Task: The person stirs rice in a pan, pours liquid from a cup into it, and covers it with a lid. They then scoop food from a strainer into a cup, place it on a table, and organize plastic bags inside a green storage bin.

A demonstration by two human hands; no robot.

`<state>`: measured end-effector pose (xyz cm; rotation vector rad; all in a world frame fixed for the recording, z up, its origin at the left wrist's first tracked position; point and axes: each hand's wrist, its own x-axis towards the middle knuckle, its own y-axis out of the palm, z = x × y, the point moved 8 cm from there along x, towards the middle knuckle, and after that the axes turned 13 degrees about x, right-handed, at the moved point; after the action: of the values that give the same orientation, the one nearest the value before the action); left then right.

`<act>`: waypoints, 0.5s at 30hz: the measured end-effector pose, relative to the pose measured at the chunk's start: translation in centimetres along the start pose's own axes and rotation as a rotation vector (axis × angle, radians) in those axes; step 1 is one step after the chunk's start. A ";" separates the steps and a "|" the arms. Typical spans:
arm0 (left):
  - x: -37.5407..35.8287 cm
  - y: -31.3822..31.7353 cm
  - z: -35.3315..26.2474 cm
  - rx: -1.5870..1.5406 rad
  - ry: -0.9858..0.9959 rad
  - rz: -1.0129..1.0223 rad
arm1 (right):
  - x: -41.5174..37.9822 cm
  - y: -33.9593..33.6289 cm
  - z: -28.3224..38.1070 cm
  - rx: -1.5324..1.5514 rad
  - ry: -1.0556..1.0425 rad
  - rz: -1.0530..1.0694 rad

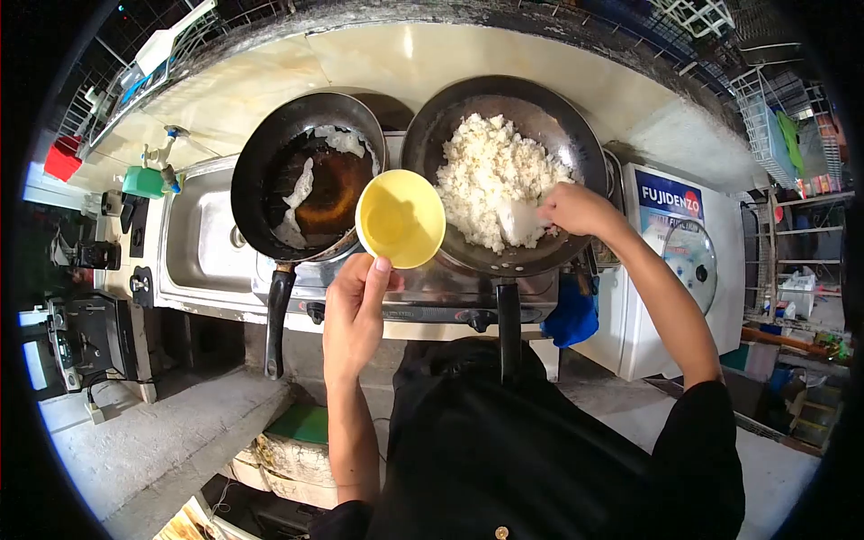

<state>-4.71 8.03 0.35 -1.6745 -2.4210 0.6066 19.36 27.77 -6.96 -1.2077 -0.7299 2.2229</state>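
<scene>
My left hand (355, 310) grips a yellow bowl (401, 219) by its near rim, thumb at the edge; its inside faces up and no food shows in it. The bowl is above the stove, between two pans. My right hand (569, 209) is closed around a pale, whitish utensil (519, 222), whose end is in the white rice (490, 171). That rice lies heaped in the large dark wok (576, 135) on the right. In the left frying pan (256, 171), whitish scraps (299, 193) stick to a browned, oily bottom.
To the left are a steel sink (202, 229) and a green container (142, 182) by the tap. Pan handles (279, 310) point toward my body. At the right stand a white Fujidenzo appliance (630, 297) with a glass lid (691, 261), and a blue cloth (570, 312).
</scene>
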 end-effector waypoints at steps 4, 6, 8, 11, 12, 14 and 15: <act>-0.3 -0.7 0.7 -0.023 0.009 -0.009 | -2.7 -0.7 4.1 0.009 -0.174 -0.154; -0.5 -0.8 1.2 -0.058 -0.021 -0.029 | -3.5 0.1 6.3 0.117 -0.276 -0.273; -0.5 -0.8 1.4 -0.063 -0.023 -0.031 | -2.8 1.8 7.1 0.147 -0.308 -0.323; -0.5 -0.8 1.6 -0.060 -0.018 -0.018 | -1.6 4.9 5.7 0.275 -0.327 -0.358; -0.5 -0.7 1.6 -0.057 -0.010 -0.011 | -1.6 4.4 5.8 0.276 -0.328 -0.361; -0.5 -0.8 2.1 -0.017 -0.002 0.020 | -1.8 3.8 5.3 0.337 -0.204 -0.259; -0.4 -0.7 2.1 0.017 0.007 0.042 | -2.8 3.0 6.2 0.395 -0.202 -0.264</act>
<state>-5.90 6.96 -1.21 -1.7217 -2.3750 0.6236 14.87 22.45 -4.48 -0.6633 -0.4605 2.1506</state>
